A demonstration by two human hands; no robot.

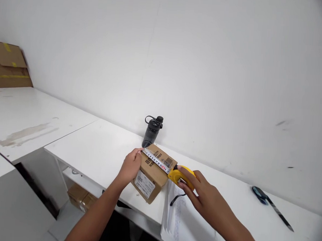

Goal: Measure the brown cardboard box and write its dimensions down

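A small cardboard box with dark print and a white label sits on the white table. Across its top lies the pulled-out blade of a yellow tape measure, its numbers facing up. My right hand is closed around the tape measure's case at the box's right edge. At the box's left edge, my left hand pinches the free end of the blade. A black wrist strap hangs from the case. The fingertips of my left hand are partly hidden.
A dark water bottle stands behind the box near the wall. Scissors lie at the right. A stack of papers is below my right hand. Large cartons are at the far left, and a smaller carton is under the table.
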